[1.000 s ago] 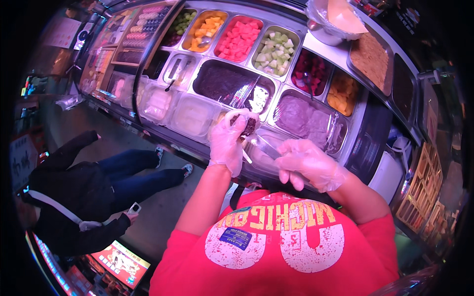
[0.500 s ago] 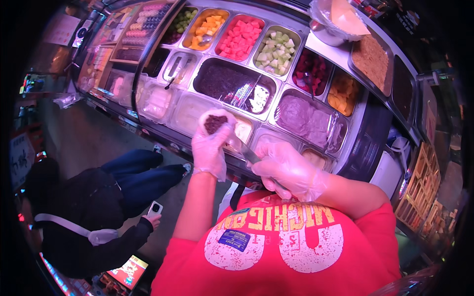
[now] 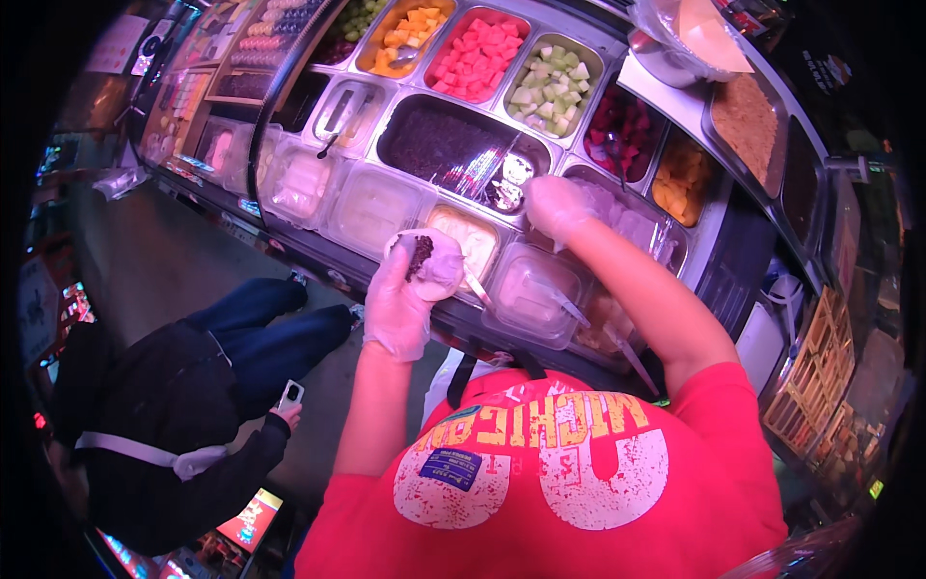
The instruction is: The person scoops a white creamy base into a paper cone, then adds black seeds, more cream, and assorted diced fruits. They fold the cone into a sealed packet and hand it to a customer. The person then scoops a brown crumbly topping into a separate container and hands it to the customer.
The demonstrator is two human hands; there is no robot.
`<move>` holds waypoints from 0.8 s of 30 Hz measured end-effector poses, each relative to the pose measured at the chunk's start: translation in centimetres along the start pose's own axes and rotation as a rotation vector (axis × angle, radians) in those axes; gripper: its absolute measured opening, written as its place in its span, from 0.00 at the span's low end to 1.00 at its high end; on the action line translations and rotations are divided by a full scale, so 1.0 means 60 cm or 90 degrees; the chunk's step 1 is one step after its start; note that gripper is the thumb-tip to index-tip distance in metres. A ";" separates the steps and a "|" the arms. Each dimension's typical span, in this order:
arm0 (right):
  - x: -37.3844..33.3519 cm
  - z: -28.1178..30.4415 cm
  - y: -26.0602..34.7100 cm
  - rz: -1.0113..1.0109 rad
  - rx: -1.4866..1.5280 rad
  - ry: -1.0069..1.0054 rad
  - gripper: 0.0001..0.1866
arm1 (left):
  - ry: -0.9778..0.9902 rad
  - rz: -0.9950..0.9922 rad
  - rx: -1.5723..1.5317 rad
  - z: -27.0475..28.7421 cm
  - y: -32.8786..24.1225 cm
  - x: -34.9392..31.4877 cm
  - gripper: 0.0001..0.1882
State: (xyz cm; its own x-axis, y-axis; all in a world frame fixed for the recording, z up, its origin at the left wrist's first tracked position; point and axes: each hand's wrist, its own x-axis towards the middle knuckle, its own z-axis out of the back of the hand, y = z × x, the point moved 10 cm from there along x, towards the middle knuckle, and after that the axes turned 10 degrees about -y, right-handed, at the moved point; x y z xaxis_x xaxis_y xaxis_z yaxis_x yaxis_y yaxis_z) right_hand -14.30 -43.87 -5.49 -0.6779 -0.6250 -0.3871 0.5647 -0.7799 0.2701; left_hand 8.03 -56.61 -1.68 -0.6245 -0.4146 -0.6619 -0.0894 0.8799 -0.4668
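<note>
My left hand (image 3: pixel 397 314), in a clear glove, holds up a round pale wrapper (image 3: pixel 451 292) above the counter's front edge. A dark, grainy filling (image 3: pixel 422 253) and a smear of purple paste (image 3: pixel 442 269) lie on it. My right hand (image 3: pixel 557 208), gloved too, is closed at the near-left corner of the tray of purple paste (image 3: pixel 632 220), beside the dark filling tray (image 3: pixel 410 135). Its fingers are largely hidden, so what it grips cannot be made out. Just right of the wrapper is a tub of white cream (image 3: pixel 468 234) with a pale handle in it.
Metal trays of mango cubes (image 3: pixel 410 34), pink fruit cubes (image 3: pixel 477 60) and green fruit cubes (image 3: pixel 552 89) line the back. Lidded tubs (image 3: pixel 374 210) stand along the front. A crumb tray (image 3: pixel 745 130) sits at right. A person (image 3: pixel 164 405) with a phone stands at left.
My right hand has moved from beside the wrapper, where it held a metal spatula, up and right to the purple paste tray. Purple paste now shows on the wrapper, which my left hand has tilted.
</note>
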 end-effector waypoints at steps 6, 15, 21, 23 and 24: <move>0.019 -0.046 0.031 0.154 -0.095 0.042 0.14 | -0.050 -0.057 0.075 0.018 0.002 0.004 0.21; 0.012 -0.073 0.096 0.411 -0.281 0.132 0.14 | 0.059 0.091 -0.158 -0.037 0.020 -0.005 0.33; 0.012 -0.006 0.080 0.369 -0.329 0.103 0.13 | 0.142 0.063 -0.116 -0.037 0.013 0.010 0.40; -0.002 0.089 0.023 0.189 -0.289 0.107 0.13 | 0.178 0.050 -0.146 -0.046 0.016 0.018 0.38; -0.009 0.129 -0.016 0.085 -0.114 0.050 0.13 | 0.152 0.030 -0.130 -0.040 0.023 0.033 0.36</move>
State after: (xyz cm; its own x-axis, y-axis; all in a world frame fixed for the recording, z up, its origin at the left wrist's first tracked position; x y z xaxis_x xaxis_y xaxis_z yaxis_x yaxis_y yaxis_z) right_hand -18.09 -43.05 1.29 -0.5571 -0.7115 -0.4283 0.7257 -0.6678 0.1654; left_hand 4.80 -55.64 -2.22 -0.7943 -0.3268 -0.5122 -0.1943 0.9353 -0.2956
